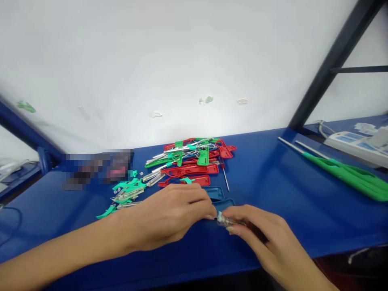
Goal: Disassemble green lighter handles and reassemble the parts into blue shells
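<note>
Between the thumb and fingers of my right hand (257,232) is a small clear plastic lighter part (223,219), its pale end pointing left. The fingers of my left hand (178,214) are pinched together right at that end; whatever is in the pinch is too small to make out. Just beyond my hands lie blue plastic handle shells (214,193), partly covered by my left hand. Behind them is a pile of red handle shells (194,170), green shells (203,155) and metal lighter tubes (163,154) with thin wires.
Left of the pile lie several clear parts (129,195) and teal plastic pieces (106,212). A screwdriver (224,176) rests right of the pile. Green long-nosed lighters (342,171) lie on the blue table (266,178) near a white power strip (353,145). A dark post (327,60) stands behind.
</note>
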Demonstrator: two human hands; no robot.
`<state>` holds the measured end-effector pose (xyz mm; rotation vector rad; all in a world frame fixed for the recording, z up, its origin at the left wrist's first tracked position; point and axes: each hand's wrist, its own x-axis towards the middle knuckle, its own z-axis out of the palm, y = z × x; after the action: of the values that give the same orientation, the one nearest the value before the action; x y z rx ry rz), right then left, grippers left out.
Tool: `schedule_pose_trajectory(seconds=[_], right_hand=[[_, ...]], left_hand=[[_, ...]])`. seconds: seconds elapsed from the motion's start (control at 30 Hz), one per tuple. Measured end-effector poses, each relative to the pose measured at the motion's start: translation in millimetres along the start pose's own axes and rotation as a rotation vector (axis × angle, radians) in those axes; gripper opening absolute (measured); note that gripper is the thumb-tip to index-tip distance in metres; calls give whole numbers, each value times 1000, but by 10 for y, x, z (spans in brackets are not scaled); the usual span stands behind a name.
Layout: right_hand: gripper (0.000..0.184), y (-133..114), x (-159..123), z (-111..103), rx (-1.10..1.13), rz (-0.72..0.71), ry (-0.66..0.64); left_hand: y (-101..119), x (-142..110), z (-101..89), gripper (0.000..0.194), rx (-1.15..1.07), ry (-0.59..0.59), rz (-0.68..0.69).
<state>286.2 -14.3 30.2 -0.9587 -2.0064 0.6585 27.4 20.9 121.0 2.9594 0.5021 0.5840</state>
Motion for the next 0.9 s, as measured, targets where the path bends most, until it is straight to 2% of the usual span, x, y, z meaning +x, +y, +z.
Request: schedule_pose_trajectory(seconds=[0.13,0.27,0.43,0.57,0.73,0.8,0.9], right_hand=[[8,52,-10,26,-31,39,173],[21,103,-4,46,-38,174,280],[33,184,22,54,-11,290,357],[38,237,10,39,-13,326,387],[36,88,192,93,-72,297,268],[28,-44,387,171,-78,229,147],[16,-249,785,324,-117,53,-99]], left_hand=[[-100,-208,-220,12,-52,183,-287],[-364,-736,-445,17,142,288,-588],[-717,-1388,-562,27,266,358,-760],[-779,-1606,-520,27,255,325,-763],[-743,-1691,-481,23,203,228,-709],[-747,-1724,-477,25,207,213,-718],[-766,-1769,-460,26,221,207,-734]])
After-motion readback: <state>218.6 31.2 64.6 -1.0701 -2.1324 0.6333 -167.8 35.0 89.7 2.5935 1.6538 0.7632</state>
